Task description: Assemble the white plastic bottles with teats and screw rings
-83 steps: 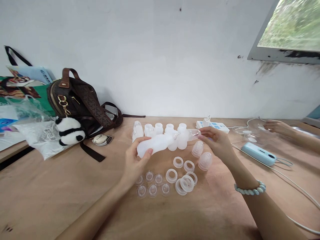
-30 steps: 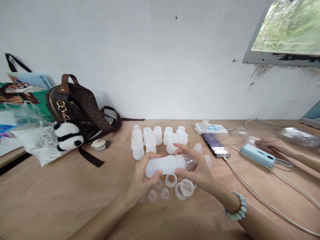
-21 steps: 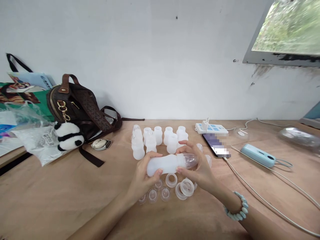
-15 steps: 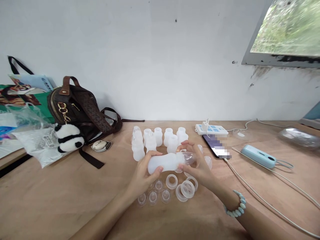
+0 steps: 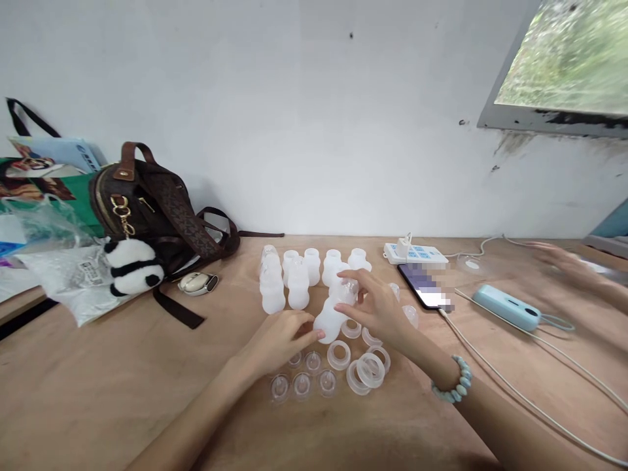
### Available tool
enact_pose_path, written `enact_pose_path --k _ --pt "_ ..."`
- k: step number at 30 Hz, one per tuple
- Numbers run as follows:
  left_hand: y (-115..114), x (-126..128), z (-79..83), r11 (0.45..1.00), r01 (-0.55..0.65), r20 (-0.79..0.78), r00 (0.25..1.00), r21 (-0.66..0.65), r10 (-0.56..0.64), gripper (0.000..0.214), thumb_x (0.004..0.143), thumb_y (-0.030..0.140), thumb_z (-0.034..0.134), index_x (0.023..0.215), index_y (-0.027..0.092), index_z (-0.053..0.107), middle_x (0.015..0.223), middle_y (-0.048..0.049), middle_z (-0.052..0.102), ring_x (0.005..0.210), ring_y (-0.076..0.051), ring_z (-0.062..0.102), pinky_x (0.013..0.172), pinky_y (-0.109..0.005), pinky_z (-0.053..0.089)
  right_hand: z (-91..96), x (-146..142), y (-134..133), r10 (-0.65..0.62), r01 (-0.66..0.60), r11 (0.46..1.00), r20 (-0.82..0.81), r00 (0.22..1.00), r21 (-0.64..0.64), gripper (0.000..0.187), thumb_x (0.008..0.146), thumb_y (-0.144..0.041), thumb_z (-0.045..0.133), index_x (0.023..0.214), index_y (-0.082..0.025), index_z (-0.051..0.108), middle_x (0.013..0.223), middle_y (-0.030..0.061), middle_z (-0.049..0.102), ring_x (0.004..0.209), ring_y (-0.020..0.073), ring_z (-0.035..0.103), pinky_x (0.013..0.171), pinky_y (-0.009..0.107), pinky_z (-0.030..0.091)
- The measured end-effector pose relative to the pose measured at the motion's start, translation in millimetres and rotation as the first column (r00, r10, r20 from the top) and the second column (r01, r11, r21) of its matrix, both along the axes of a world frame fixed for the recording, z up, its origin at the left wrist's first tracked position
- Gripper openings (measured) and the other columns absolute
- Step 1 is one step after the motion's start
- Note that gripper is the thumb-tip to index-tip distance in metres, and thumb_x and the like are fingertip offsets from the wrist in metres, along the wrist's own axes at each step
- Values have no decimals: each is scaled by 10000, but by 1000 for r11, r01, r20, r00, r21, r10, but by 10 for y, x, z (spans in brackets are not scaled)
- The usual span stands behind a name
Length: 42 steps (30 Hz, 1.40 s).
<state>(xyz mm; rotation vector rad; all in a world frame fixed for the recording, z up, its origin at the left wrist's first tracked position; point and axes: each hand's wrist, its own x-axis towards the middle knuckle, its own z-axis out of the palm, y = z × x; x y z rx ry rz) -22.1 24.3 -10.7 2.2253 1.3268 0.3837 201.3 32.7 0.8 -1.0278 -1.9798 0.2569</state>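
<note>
A milky-white baby bottle (image 5: pixel 330 320) leans in front of me, its base toward the lower left. My right hand (image 5: pixel 369 301) is closed around its clear cap (image 5: pixel 348 288) at the top end. At the bottle's base, my left hand (image 5: pixel 279 340) has its thumb on the lower side and its fingertips at the left edge. Behind stand several white bottles (image 5: pixel 311 267), some topped with clear caps. Below my hands lie clear bottle nipples (image 5: pixel 301 386) and translucent screw rings (image 5: pixel 370 370). More clear caps (image 5: pixel 410 316) lie right of my right hand.
A backpack (image 5: pixel 161 216) with a panda plush (image 5: pixel 135 267) and a wristwatch (image 5: pixel 199 283) are left. At right are a phone (image 5: pixel 420 286), a power strip (image 5: pixel 415 253), a light-blue power bank (image 5: pixel 510 307) and cables. Another person's blurred hand (image 5: pixel 564 261) reaches in at far right.
The bottle has swung from lying sideways to a steeper tilt, cap end up and farther back. My left hand's hold has shifted to its base. Another person's hand has appeared at right.
</note>
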Motion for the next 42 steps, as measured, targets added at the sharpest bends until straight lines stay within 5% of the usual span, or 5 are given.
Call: enact_pose_path --k 14,23,27,35,42 --pt "174 -175 -65 978 106 190 979 -178 -71 520 882 589 435 747 129 639 696 -2 593 643 -91 482 608 -191 327 104 -397 633 -141 90 985 385 912 147 344 880 -334 667 1140 -148 538 1068 112 679 992 265 627 913 413 413" --pt "159 -315 112 915 201 117 978 -350 -171 531 631 524 779 1041 200 682 1037 -30 642 932 -159 570 797 -231 449 158 -349 600 -158 100 980 369 916 172 424 883 -369 654 1214 -132 535 1160 126 657 1092 281 577 927 406 386" --pt "131 -325 139 905 237 57 971 -352 -232 441 627 374 786 1014 206 659 1035 -17 582 908 -139 542 774 -232 460 252 -179 350 -234 140 942 299 925 304 139 939 -215 542 1048 -152 600 1048 73 681 974 216 594 893 360 382" --pt "130 -251 61 925 178 -5 982 -334 -191 208 650 183 690 858 183 680 904 14 595 750 -94 522 636 -186 393 -265 95 -31 -143 -30 979 779 611 203 108 757 -47 647 787 -150 637 805 100 671 918 276 595 1047 549 334" --pt "27 -223 297 964 129 248 966 -232 -69 230 787 356 658 959 205 685 988 -7 682 926 -138 588 839 -229 443 -193 142 -15 -114 -19 975 567 816 223 161 843 -124 605 998 -162 626 933 82 662 901 237 618 1012 555 404"
